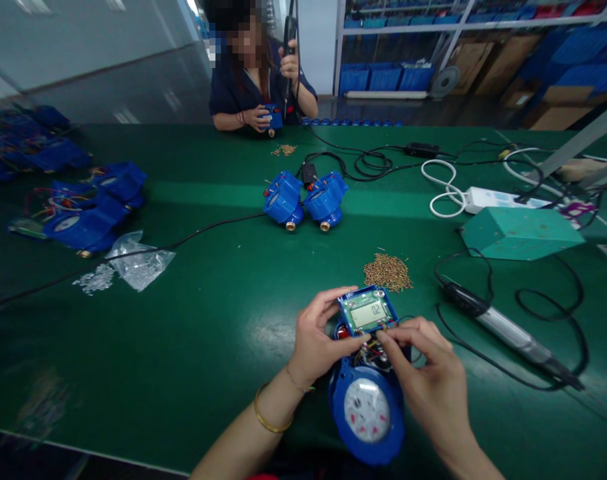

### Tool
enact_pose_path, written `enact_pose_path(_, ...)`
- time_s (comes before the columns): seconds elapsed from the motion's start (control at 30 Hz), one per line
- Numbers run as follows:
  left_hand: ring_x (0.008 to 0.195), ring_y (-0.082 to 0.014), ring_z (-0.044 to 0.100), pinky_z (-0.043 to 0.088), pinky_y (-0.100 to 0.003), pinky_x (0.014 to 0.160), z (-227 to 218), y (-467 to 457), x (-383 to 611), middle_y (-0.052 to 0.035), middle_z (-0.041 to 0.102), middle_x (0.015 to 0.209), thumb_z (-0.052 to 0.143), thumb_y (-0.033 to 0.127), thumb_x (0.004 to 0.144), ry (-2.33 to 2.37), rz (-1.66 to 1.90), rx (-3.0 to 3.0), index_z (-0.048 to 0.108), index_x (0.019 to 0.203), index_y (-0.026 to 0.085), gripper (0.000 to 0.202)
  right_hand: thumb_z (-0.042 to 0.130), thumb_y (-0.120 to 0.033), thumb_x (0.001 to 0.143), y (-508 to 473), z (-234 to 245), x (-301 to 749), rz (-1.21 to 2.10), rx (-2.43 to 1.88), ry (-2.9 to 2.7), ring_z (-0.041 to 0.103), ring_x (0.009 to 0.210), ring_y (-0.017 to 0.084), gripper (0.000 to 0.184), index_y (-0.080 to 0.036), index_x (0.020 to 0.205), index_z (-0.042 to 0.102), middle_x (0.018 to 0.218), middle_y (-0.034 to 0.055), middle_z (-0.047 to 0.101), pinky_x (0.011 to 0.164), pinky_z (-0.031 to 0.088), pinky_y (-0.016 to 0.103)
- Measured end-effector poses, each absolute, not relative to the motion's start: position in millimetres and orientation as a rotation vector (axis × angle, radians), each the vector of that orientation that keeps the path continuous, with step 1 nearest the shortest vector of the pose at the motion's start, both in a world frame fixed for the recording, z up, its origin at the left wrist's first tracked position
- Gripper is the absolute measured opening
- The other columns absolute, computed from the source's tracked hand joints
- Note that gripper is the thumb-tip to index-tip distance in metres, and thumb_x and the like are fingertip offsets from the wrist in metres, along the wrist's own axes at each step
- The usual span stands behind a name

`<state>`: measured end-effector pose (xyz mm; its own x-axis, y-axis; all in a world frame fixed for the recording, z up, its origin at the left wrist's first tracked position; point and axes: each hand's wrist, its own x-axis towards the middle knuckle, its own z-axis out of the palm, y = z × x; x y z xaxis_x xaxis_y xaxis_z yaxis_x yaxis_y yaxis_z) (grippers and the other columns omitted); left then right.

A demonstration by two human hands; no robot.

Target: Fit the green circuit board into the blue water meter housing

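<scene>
A blue water meter [367, 410] with a round white dial lies on the green table [223, 320] in front of me. Its opened top carries a small circuit board with an LCD screen [367, 311] and coloured wires below it. My left hand [317, 337] grips the left edge of the screen board, thumb on its lower edge. My right hand [428, 373] is pinched at the board's lower right corner, fingertips closed on something too small to name. A heap of small brass screws [387, 273] lies just behind the meter.
An electric screwdriver [508, 333] with its black cable lies to the right. Two blue meters [306, 200] stand mid-table, more meters [88, 207] and a plastic bag [138, 263] at left. A green box [521, 233] and power strip [498, 199] sit right. A co-worker [258, 80] sits across the table holding a tool.
</scene>
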<state>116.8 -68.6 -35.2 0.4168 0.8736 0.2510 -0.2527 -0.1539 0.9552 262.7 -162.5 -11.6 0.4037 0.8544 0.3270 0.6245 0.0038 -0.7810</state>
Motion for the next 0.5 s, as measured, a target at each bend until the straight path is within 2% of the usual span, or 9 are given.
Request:
enact_pose_path(0.27,0.115,-0.0246,0.068,0.056,-0.036,0.101,-36.4,-69.1,114.8,-0.0132,0.069,0.124,0.089,0.020,0.064,0.585,1.034,1.269,0.061,0.120,0.017,0.063,0.069,-0.031,0.089,-159.9,-18.4,261.1,0.279,-1.685,-1.276,0.051,0.081,0.019,0.020,-0.020,0.073,0.064,0.085,0.0025,0.052,0.069,0.039,0.031)
enact_pose_path(0.43,0.109,-0.0234,0.069,0.056,-0.034,0.097,-41.7,-64.5,112.1,-0.0122,0.071,0.115,0.090,0.025,0.062,0.554,0.966,1.237,0.061,0.119,0.016,0.064,0.072,-0.030,0.086,-158.4,-9.3,259.7,0.115,-1.658,-1.295,0.052,0.079,0.016,0.032,-0.021,0.075,0.044,0.085,-0.0002,0.049,0.069,0.040,0.027)
enact_pose_path(0.5,0.108,-0.0234,0.069,0.056,-0.034,0.096,-45.7,-61.5,111.0,-0.0123,0.071,0.114,0.090,0.027,0.063,0.520,0.950,1.235,0.061,0.120,0.015,0.065,0.073,-0.034,0.086,-157.8,-6.1,260.1,0.019,-1.642,-1.329,0.054,0.082,0.016,0.031,-0.021,0.085,0.044,0.088,0.0006,0.050,0.072,0.042,0.026)
